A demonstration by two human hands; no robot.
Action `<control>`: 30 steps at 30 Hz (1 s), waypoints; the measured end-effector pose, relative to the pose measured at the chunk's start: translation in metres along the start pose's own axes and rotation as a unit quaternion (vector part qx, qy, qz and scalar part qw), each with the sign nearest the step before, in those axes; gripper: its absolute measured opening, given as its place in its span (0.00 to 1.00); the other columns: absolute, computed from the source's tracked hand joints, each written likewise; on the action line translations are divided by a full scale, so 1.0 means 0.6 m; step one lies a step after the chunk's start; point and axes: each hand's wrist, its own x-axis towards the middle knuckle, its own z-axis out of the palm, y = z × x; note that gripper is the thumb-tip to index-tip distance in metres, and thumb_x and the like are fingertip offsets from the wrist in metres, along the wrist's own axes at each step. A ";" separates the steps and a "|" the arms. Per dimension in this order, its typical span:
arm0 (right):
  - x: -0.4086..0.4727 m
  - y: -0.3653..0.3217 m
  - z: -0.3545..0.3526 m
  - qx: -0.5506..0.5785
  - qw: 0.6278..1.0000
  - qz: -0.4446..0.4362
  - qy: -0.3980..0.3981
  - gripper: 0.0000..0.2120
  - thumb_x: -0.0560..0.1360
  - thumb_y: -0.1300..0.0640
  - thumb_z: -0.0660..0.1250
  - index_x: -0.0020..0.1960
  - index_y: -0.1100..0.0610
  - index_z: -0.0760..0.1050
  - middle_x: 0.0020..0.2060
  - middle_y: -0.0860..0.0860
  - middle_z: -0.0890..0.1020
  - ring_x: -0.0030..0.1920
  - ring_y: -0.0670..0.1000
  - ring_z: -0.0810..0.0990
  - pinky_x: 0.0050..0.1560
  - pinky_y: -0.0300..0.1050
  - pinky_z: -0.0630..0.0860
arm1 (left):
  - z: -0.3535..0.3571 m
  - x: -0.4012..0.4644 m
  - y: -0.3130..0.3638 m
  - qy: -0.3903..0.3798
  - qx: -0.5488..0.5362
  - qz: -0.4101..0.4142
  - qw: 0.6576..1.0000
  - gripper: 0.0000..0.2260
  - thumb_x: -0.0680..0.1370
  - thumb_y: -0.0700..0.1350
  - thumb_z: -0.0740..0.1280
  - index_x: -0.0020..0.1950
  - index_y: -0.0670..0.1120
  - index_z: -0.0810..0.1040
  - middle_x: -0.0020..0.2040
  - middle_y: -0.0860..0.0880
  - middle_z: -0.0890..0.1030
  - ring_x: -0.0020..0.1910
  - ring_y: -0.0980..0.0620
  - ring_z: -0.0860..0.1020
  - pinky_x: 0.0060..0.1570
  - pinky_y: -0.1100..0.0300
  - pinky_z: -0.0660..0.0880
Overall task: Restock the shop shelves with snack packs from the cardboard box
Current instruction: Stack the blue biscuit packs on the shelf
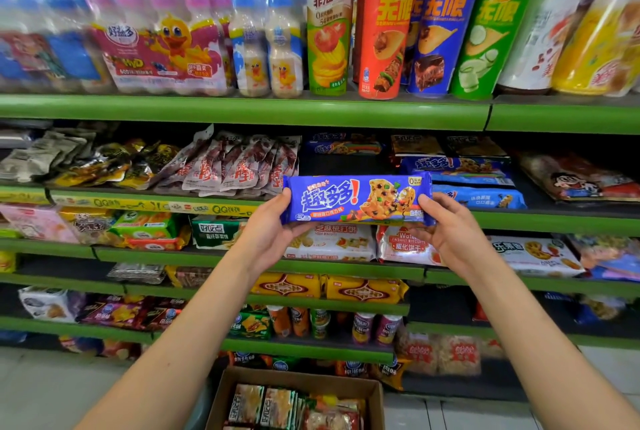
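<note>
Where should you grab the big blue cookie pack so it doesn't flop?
By its two short ends, one from each side. The blue cookie pack is long, flat and level, and that's how the left hand and right hand grip it now.

The cookie pack (pixel 356 200) is bright blue with white lettering, a red exclamation mark and a picture of a tan cookie dotted with coloured chips. Just right of it lie more blue packs (pixel 464 180) of the same design, and every shelf edge (pixel 242 110) around it is green, the one to its left carrying a yellow strip (pixel 156 206). On the shelf above the cookie pack stand tall chip tubes (pixel 429 20) in red, blue and green with yellow and red logos, left of them pink and white bottle packs (pixel 166 48) printed with a yellow duck; far below it is a brown cardboard box (pixel 294 379).
</note>
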 end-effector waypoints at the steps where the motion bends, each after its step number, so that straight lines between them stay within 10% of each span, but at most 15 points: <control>1: 0.000 0.000 0.000 0.002 1.000 0.000 0.001 0.02 0.78 0.56 0.70 0.49 0.55 0.78 0.46 0.52 0.86 0.41 0.52 0.86 0.37 0.44 0.83 | -0.001 -0.001 0.001 0.000 -0.002 0.000 1.000 0.14 0.85 0.50 0.60 0.66 0.44 0.75 0.57 0.42 0.85 0.58 0.47 0.84 0.51 0.50 0.83; 11: 0.004 0.004 -0.010 -0.048 0.997 -0.051 -0.031 0.05 0.81 0.64 0.64 0.47 0.58 0.76 0.43 0.50 0.86 0.43 0.49 0.85 0.42 0.43 0.83 | -0.016 -0.005 0.012 -0.003 -0.010 0.036 0.999 0.05 0.83 0.36 0.60 0.54 0.43 0.74 0.50 0.44 0.87 0.50 0.49 0.86 0.42 0.53 0.83; 17: 0.012 0.008 -0.015 -0.088 0.989 -0.115 -0.017 0.13 0.77 0.74 0.64 0.41 0.59 0.74 0.54 0.48 0.85 0.56 0.47 0.84 0.50 0.44 0.83 | -0.027 -0.003 0.011 -0.010 -0.001 0.081 0.997 0.24 0.81 0.29 0.60 0.31 0.49 0.83 0.57 0.53 0.86 0.55 0.52 0.85 0.38 0.59 0.81; 30: 0.025 0.013 -0.016 -0.096 0.990 -0.103 -0.006 0.13 0.77 0.72 0.65 0.40 0.56 0.76 0.50 0.46 0.87 0.54 0.46 0.85 0.45 0.42 0.82 | -0.038 0.012 0.006 0.005 0.014 0.075 0.997 0.23 0.81 0.31 0.61 0.33 0.49 0.84 0.56 0.52 0.86 0.55 0.52 0.84 0.40 0.57 0.82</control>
